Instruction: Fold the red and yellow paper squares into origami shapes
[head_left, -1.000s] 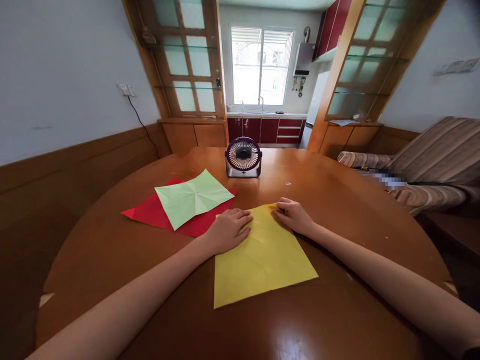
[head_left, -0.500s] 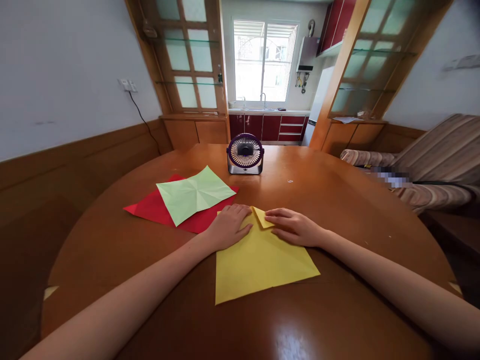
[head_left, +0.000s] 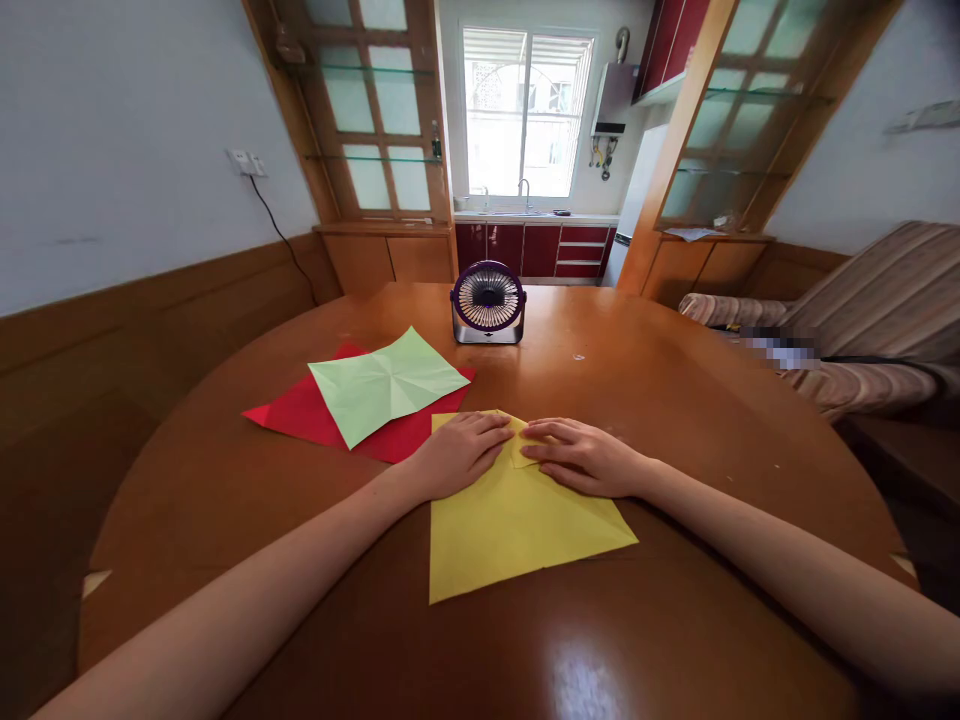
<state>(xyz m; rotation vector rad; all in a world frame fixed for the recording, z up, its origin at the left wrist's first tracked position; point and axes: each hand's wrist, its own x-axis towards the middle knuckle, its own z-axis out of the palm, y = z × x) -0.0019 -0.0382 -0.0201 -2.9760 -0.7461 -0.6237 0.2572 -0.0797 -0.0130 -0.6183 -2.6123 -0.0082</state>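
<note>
yellow paper sheet [head_left: 517, 520] lies flat on the round wooden surface [head_left: 675, 400], right in front of the person. both hands are on its far part. left hand [head_left: 459, 452] rests palm-down near the far-left corner, fingers [head_left: 491, 430] stretched out flat and pressing the sheet, not gripping anything. right hand [head_left: 581, 455] is also flat, fingers together, pressing on a small folded corner flap [head_left: 521, 450] that sits between the two hands.

what changed: a sec ago the sheet was a full square w/ the right hand at its far-right corner. half a sec ago that corner was turned over toward the middle, and now it's pulled in further and pinned down, so the sheet's far-right side shows a slanted edge instead of a corner. left hand has barely moved – it's the anchor. looks like the fold is being creased rather than just started – both hands are flat on it, nothing lifted.

to the left, well apart from the hands, a light green creased sheet [head_left: 386, 385] lies on top of a red sheet [head_left: 300, 418]. a small purple desk fan [head_left: 487, 303] stands upright on the far side of the surface, facing the person.
</note>
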